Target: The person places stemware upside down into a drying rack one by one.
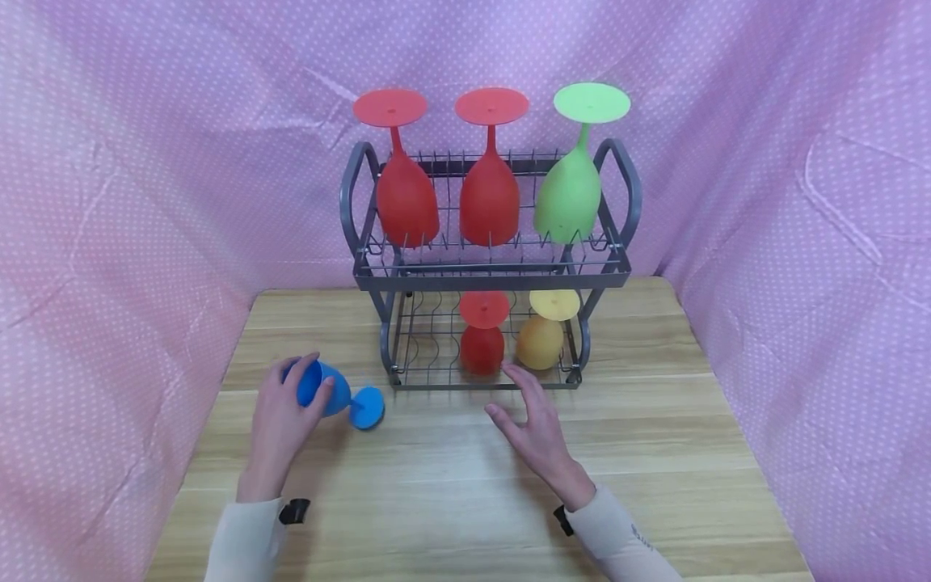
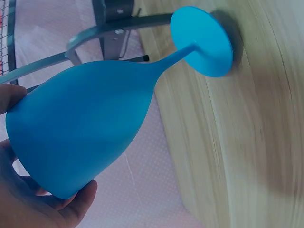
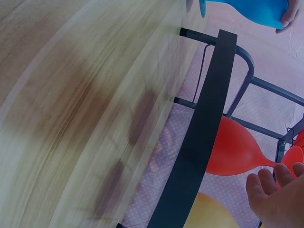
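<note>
My left hand (image 1: pixel 280 420) grips a blue goblet (image 1: pixel 337 394) near its rim, at the left of the rack. The goblet tilts on its side, mouth toward my palm; in the left wrist view its round foot (image 2: pixel 202 42) is close to the tabletop. My right hand (image 1: pixel 534 420) holds nothing, fingers spread in front of the lower shelf. Nearest to it are an upside-down red goblet (image 1: pixel 482 349) and an upside-down yellow goblet (image 1: pixel 541 342) on that shelf. In the right wrist view its fingers (image 3: pixel 267 181) appear near the red goblet's stem.
A two-tier dark metal dish rack (image 1: pixel 490 280) stands at the back of the wooden table (image 1: pixel 436 501). Upside down on its top shelf are two red goblets (image 1: pixel 407 198) (image 1: pixel 490 198) and a green goblet (image 1: pixel 569 198). Pink dotted cloth (image 1: pixel 182 162) hangs behind and on both sides.
</note>
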Tool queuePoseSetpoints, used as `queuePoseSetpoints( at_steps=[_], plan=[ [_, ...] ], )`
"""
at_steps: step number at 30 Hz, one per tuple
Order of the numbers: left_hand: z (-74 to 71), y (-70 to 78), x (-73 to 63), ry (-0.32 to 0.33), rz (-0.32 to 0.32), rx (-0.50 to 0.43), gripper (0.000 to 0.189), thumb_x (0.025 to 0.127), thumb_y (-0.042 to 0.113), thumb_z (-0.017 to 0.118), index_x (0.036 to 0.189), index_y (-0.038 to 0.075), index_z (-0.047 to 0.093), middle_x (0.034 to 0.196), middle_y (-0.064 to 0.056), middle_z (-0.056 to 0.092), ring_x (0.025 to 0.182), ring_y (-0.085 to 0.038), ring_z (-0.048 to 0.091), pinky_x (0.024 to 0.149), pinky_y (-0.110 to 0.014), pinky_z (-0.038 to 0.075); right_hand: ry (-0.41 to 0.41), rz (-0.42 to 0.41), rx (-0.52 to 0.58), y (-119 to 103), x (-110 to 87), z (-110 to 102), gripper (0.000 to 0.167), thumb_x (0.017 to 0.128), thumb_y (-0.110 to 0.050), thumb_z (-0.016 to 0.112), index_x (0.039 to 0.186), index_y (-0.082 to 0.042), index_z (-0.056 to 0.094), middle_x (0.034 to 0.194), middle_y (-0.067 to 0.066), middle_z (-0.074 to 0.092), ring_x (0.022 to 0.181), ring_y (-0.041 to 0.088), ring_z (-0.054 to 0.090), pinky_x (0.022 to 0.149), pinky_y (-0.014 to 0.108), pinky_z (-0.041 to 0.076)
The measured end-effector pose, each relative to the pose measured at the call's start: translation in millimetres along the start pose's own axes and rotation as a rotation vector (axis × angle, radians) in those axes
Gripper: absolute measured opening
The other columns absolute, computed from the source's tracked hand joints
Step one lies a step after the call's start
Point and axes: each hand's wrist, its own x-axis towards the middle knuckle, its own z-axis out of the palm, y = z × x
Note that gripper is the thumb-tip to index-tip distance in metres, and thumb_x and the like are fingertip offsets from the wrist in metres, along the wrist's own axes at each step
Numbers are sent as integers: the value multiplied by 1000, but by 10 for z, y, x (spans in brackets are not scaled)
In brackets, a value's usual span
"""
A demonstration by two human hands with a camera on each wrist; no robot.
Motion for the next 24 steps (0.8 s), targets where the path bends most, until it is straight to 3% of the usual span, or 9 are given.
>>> queuePoseSetpoints(
  at_steps=[9, 24],
  plan=[
    [-29, 116, -159, -39, -86, -152, 54, 104, 39, 60, 149, 11, 53, 150, -28, 43, 133, -54, 44, 99, -78, 41, 2, -3, 10, -29, 8, 4, 65, 93, -24, 78, 147, -2, 51, 151, 12, 54, 138, 31, 52, 108, 57, 47],
    [-35, 170, -238, -120, -132, -250, 60, 104, 49, 57, 153, 15, 49, 154, -25, 44, 137, -53, 42, 102, -77, 39, -13, -7, 16, -70, 22, 20, 65, 93, -25, 78, 148, -3, 51, 152, 9, 53, 139, 28, 51, 109, 55, 47]
  ],
)
